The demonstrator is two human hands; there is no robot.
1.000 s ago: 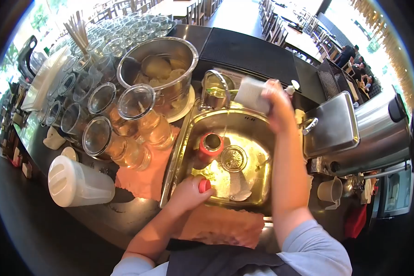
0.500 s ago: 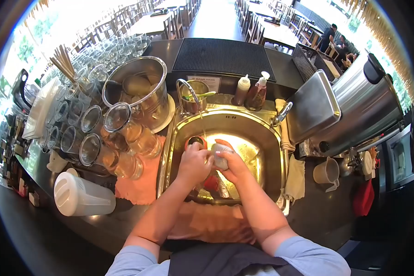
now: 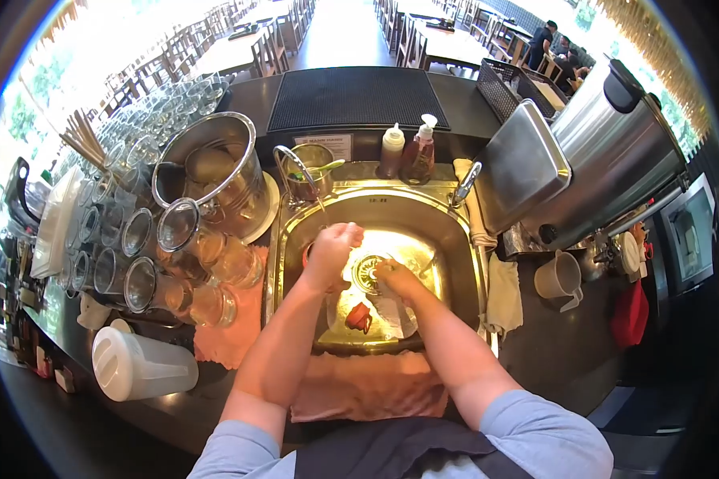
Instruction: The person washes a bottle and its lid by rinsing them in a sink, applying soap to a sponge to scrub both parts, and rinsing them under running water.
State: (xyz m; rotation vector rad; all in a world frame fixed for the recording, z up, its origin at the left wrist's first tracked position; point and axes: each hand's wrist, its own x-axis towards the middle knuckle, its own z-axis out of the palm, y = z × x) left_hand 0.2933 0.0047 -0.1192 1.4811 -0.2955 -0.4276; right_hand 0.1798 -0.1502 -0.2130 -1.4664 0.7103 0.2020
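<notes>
My left hand point(image 3: 333, 254) is over the left part of the metal sink point(image 3: 463, 263), close under the thin stream from the curved tap point(image 3: 299, 156). Its fingers are curled, and what they hold, if anything, is hidden. Just behind its wrist shows a bit of a red thing point(image 3: 306, 254). Lower in the basin, beside the drain point(image 3: 367, 274), my right hand point(image 3: 399, 281) has its fingers bent in; their contents are unclear. Below that hand is a see-through object point(image 3: 395, 314), too blurred to name. A small red-brown object point(image 3: 359, 318) lies on the sink floor.
Glass pitchers point(image 3: 208, 239) and a steel bucket point(image 3: 252, 199) crowd the left. A white lidded jug point(image 3: 144, 363) stands at front left. Behind the sink are a squeeze bottle point(image 3: 391, 152) and pump bottle point(image 3: 418, 156). A steel urn point(image 3: 615, 152) and measuring jug point(image 3: 559, 279) are right.
My hands have separated: the left is up by the water stream, the right lower in the basin. The greyish object between them no longer shows there. The view has shifted right.
</notes>
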